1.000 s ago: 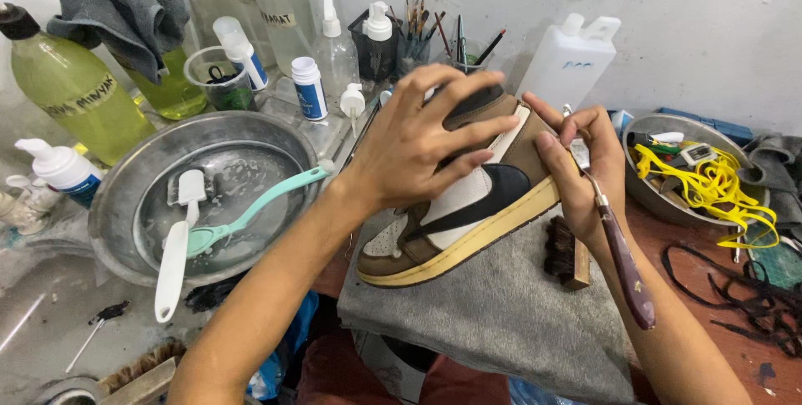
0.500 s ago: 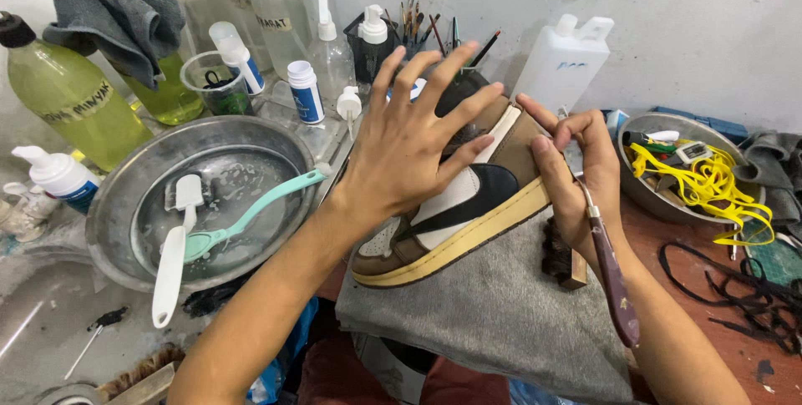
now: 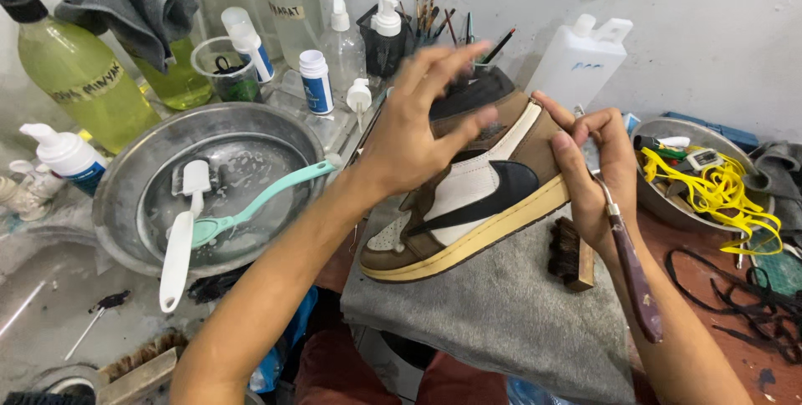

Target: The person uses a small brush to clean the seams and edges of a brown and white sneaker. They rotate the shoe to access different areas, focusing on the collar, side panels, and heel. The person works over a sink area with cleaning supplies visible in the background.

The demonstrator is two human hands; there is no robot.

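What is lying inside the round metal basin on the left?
Inside the basin lie a white brush and a teal brush, crossing, on a wet, soapy bottom. The white brush's handle sticks out over the rim. The bottom beneath the brushes is covered.

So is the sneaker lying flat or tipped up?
Tipped: the sneaker has its heel raised at the right hand, toe down on the grey cloth.

Both forearms bare, rising from the lower edge of the view and converging toward centre. Left hand (image 3: 418, 134): palm down, wrist slightly bent, fingers (image 3: 434, 63) spread and stretched forward, thumb out to the right; fingertips blurred. Right hand (image 3: 595, 167): turned inward with the palm facing left, fingers curled in a grip, knuckles up, thumb pointing up and forward. Hands near each other, not touching.
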